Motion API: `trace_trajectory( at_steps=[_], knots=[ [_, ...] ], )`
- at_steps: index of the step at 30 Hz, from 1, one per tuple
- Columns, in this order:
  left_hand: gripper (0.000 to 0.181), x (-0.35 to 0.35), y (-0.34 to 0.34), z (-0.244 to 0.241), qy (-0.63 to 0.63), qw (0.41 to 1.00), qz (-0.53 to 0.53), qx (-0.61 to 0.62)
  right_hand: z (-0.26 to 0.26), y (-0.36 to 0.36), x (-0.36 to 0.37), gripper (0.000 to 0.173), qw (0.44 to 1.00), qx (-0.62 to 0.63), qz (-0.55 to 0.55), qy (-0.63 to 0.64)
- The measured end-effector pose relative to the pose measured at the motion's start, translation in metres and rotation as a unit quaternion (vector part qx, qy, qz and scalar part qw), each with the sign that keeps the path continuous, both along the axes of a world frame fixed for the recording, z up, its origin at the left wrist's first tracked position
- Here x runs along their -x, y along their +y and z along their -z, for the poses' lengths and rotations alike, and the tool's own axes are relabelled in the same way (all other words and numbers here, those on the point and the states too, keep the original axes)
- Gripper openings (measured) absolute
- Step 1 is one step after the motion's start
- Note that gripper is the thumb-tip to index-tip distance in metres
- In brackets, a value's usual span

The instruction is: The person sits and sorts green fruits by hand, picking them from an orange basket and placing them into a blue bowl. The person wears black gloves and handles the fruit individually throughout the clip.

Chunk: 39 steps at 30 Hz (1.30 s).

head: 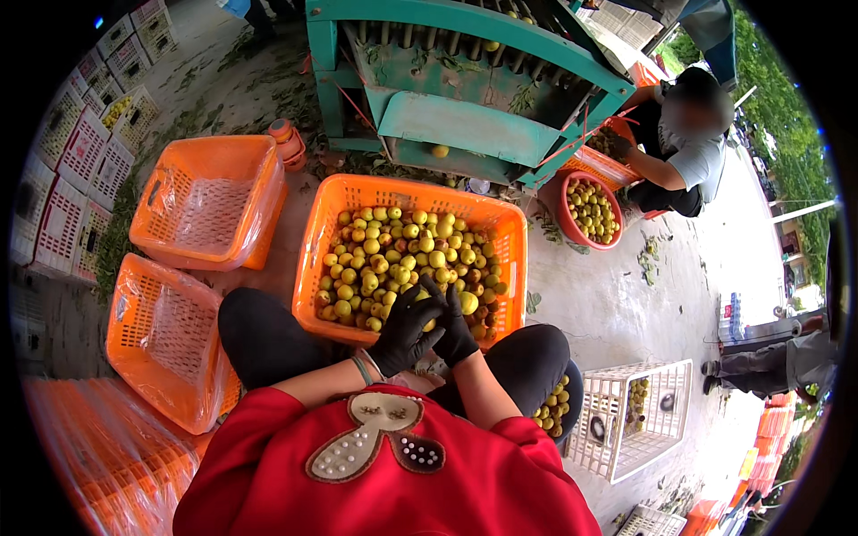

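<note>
Before me stands an orange plastic crate [516,268] lined with clear film. It holds many small round yellow-green fruits [402,244], some with reddish-brown patches. My left hand [404,331] and my right hand [457,331], both in black gloves, meet over the crate's near side. Their fingers curl close together among the fruits. A yellow-green fruit [429,325] shows in the gap between them. The fingers partly hide it, so whether either hand grips it is unclear. Just right of my right fingers lies a larger yellow fruit [468,303].
Film-lined orange crates [201,201] stand at left, beside stacked crates [114,462]. A green roller machine [469,124] rises ahead. At right are a red fruit basin [566,221], a crouching person [690,161] and a white crate [663,449]. A fruit container [571,402] sits by my right leg.
</note>
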<state>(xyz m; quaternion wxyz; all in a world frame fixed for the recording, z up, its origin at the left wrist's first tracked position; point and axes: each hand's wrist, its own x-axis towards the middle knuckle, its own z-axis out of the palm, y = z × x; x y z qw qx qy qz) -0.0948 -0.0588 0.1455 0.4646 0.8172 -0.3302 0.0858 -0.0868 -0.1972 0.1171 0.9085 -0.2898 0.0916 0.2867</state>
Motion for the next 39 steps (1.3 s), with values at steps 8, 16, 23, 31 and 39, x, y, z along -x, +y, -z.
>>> trace_trajectory(
  at_steps=[8,16,23,31,39],
  knots=[
    [0.022,0.002,0.041,0.073,0.209,0.960,-0.158,0.102,0.043,-0.014,-0.004,0.057,0.921,0.386,0.034,0.021],
    [0.026,-0.024,0.098,0.127,0.337,0.895,-0.274,0.099,0.048,-0.101,-0.018,0.053,0.544,0.828,-0.134,0.019],
    [0.034,-0.137,0.190,0.112,0.155,0.900,-0.399,0.084,0.031,-0.124,-0.057,0.048,0.582,0.759,-0.287,0.059],
    [0.092,-0.165,0.330,0.089,0.390,0.644,-0.515,-0.410,-0.006,-0.099,-0.052,0.044,0.697,0.625,-0.344,0.071],
    [0.094,-0.155,0.305,0.064,0.429,0.697,-0.314,-0.481,-0.081,-0.172,0.014,0.044,0.926,0.336,0.065,-0.158]
  ],
)
